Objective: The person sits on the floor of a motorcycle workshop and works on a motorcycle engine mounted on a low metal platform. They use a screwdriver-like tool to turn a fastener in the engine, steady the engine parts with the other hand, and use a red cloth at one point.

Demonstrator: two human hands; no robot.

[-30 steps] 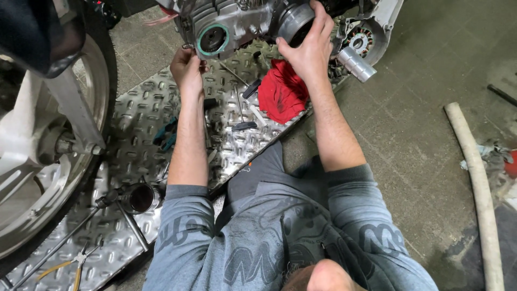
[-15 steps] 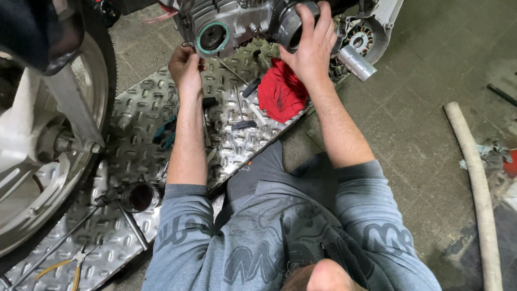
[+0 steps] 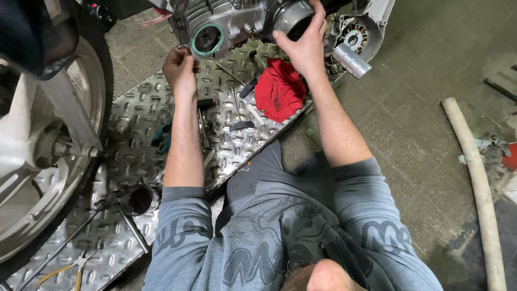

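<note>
I look down at a motorcycle engine [image 3: 237,21] at the top of the head view. My right hand [image 3: 304,46] grips a round grey metal cylinder part [image 3: 293,19] on the engine's right side. My left hand [image 3: 180,67] is closed around a small tool or fastener just below the engine's left edge, next to a round opening with a green gasket ring [image 3: 207,39]. What exactly the left fingers pinch is hidden. A red rag [image 3: 279,90] lies below the engine between my forearms.
A diamond-plate metal sheet [image 3: 129,156] carries several hand tools, a socket wrench [image 3: 134,200] and pliers [image 3: 75,267]. A motorcycle wheel [image 3: 48,140] stands at left. A pale hose [image 3: 476,178] lies on the concrete floor at right. A stator cover [image 3: 361,35] sits by the engine.
My right hand has shifted slightly up and left on the cylinder part. My left hand stays at the engine's lower left edge.
</note>
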